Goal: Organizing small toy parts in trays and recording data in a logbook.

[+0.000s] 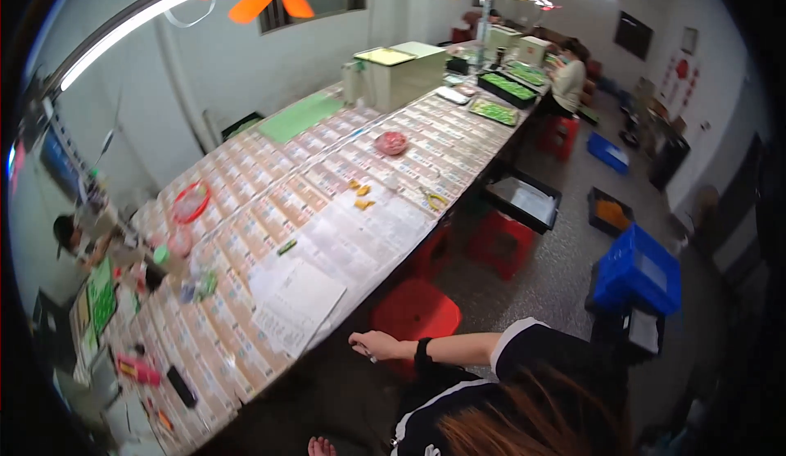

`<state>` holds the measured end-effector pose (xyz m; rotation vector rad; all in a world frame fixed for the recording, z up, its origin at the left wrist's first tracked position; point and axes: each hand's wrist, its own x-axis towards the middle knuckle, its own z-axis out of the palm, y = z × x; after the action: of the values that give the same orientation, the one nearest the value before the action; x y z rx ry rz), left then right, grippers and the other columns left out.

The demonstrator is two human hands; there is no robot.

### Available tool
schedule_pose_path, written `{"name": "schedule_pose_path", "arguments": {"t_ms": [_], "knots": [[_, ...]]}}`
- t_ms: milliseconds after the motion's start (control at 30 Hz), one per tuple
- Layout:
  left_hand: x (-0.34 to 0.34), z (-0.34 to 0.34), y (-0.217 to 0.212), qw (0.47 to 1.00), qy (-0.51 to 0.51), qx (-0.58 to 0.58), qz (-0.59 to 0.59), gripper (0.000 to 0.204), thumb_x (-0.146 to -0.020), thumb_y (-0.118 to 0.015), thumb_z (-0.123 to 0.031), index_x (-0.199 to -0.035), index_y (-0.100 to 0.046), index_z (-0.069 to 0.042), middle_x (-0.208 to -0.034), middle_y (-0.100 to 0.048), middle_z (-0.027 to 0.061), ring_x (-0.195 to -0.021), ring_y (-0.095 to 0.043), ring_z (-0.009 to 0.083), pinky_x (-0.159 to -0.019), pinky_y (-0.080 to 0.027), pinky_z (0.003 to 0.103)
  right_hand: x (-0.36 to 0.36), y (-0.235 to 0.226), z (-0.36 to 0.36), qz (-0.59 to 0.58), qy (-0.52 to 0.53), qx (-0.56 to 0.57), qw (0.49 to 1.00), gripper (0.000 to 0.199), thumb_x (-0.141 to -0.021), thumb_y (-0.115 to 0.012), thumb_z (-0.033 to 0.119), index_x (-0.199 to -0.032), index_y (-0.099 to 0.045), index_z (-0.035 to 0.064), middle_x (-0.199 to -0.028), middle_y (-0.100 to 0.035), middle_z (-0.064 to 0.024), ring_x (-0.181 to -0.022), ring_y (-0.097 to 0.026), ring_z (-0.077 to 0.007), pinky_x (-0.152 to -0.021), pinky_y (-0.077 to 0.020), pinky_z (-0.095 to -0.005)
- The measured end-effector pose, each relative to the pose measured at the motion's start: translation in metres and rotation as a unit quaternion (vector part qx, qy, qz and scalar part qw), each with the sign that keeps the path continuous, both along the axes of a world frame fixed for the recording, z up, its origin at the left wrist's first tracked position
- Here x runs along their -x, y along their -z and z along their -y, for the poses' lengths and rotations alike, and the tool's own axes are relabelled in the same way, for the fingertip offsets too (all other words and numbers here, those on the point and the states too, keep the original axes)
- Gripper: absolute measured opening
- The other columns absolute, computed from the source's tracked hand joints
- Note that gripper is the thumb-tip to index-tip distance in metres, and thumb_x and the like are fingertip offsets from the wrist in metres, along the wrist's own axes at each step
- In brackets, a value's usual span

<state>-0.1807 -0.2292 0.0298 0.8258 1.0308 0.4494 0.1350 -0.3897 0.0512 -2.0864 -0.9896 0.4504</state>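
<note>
My right hand (375,345) hangs beside the table's near edge, in front of a red stool (417,313). A dark band circles its wrist. Its fingers are curled together, and a small shiny spot shows at them; whether this is a ring or something held, I cannot make out. My left hand is out of view. Closest on the table (246,264) lie white paper sheets (301,304), partly filled with marks. Beyond them are a small green piece (286,247), several orange-yellow pieces (361,194) and yellow-handled pliers (434,200).
A red bag (391,143) and a red-rimmed basket (191,202) stand on the table. A dark phone-like object (182,386) lies nearer. Green-filled trays (508,88) sit far off, beside a person (567,79). Another person (74,239) works left. Blue crates (637,272) stand on the floor.
</note>
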Motion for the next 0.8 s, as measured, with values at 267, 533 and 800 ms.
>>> {"name": "schedule_pose_path", "arguments": {"t_ms": [267, 533, 800], "knots": [[-0.120, -0.131, 0.078, 0.961, 0.227, -0.150, 0.047, 0.037, -0.083, -0.045, -0.021, -0.115, -0.040, -0.001, -0.110, -0.046, 0.0145, -0.101, -0.043, 0.0271, -0.087, -0.034, 0.038, -0.022, 0.005, -0.046, -0.063, 0.095, 0.042, 0.993, 0.023, -0.080, -0.048, 0.022, -0.097, -0.047, 0.0063, -0.072, -0.057, -0.0152, -0.066, -0.055, -0.0333, -0.057, -0.0420, -0.0414], [-0.225, -0.239, 0.136, 0.950, 0.296, -0.098, 0.005, 0.034, -0.081, -0.047, -0.029, -0.104, -0.040, -0.005, -0.095, -0.042, 0.0091, -0.086, -0.041, 0.0210, -0.076, -0.036, 0.033, -0.042, 0.027, -0.130, 0.001, 0.111, 0.082, 0.990, 0.031, -0.076, -0.053, 0.019, -0.102, -0.044, 0.0059, -0.072, -0.055, -0.0194, -0.070, -0.054, -0.0372, -0.059, -0.0409, -0.0439], [-0.290, -0.285, 0.228, 0.928, 0.277, 0.227, -0.099, 0.039, -0.069, -0.055, -0.047, -0.081, -0.043, -0.012, -0.076, -0.041, -0.0006, -0.070, -0.043, 0.0129, -0.053, -0.035, 0.025, -0.039, 0.037, -0.158, -0.061, 0.178, 0.164, 0.968, 0.033, -0.074, -0.054, 0.020, -0.103, -0.044, 0.0057, -0.078, -0.056, -0.0201, -0.076, -0.054, -0.0364, -0.062, -0.0417, -0.0436]]}}
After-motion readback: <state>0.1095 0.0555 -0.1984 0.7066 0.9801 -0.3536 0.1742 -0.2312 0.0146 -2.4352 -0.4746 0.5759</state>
